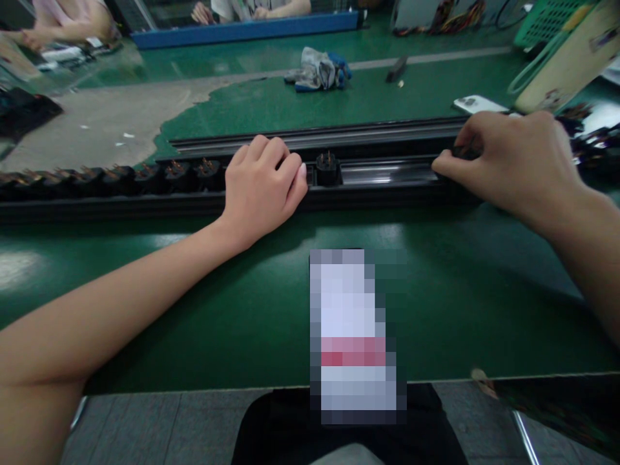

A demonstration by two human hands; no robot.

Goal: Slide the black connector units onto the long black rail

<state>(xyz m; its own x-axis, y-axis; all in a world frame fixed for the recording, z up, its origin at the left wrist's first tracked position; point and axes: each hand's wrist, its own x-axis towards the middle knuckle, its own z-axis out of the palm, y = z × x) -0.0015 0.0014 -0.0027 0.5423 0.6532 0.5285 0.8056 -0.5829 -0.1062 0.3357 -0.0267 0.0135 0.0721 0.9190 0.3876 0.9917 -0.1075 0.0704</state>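
Note:
A long black rail (387, 174) lies across the green table. Several small black sockets with copper pins (174, 173) sit in its channel on the left. My left hand (264, 190) rests curled on the rail, fingers closed over it, right beside a single black socket (327, 169). My right hand (508, 161) is further right on the rail, its fingers pinched on a small black part (460, 152) that I cannot make out clearly.
A blurred-out phone-like item (353, 336) lies on the green table (194, 310) near me. Grey-blue gloves (320, 70), a white phone (477, 103), a green basket (547, 22) and cables lie beyond the rail. Other people's hands (203, 11) show at the far edge.

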